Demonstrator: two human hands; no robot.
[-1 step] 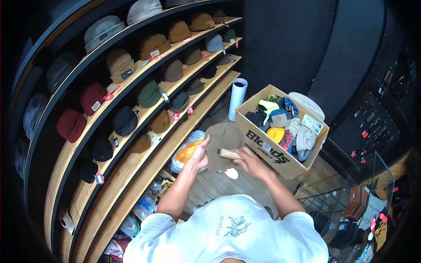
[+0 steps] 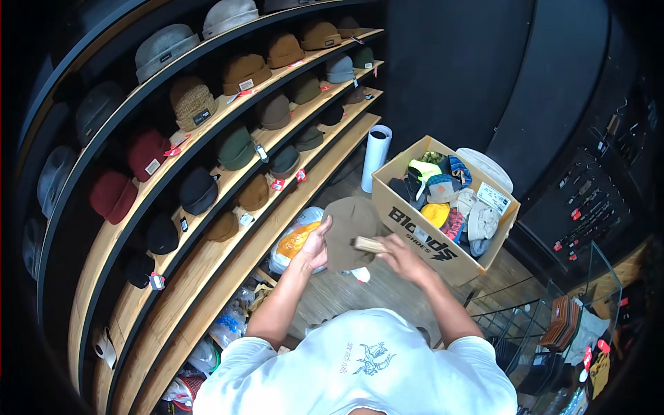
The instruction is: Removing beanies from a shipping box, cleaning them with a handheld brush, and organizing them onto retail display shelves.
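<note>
My left hand [image 2: 317, 246] grips the left edge of a brown cap [image 2: 351, 216], its thumb on the near face. The cap hangs in front of me with its soft crown toward the far side. In my right hand [image 2: 401, 257] is a small wooden brush [image 2: 369, 245], held across the cap's lower right part. Its bristles face the fabric and are hidden, so I cannot tell whether they touch it. A white and red tag [image 2: 360, 274] dangles below the cap.
Curved wooden shelves [image 2: 197, 308] on the left carry rows of beanies. A cardboard box [image 2: 443, 256] full of hats stands ahead to the right, beside a white roll [image 2: 375, 158]. Plastic bags [image 2: 294, 242] lie under the shelves. A glass case [image 2: 602, 283] is at the right.
My right hand and the brush have shifted slightly to the right across the cap. My left hand keeps its hold, and the cap has barely moved.
</note>
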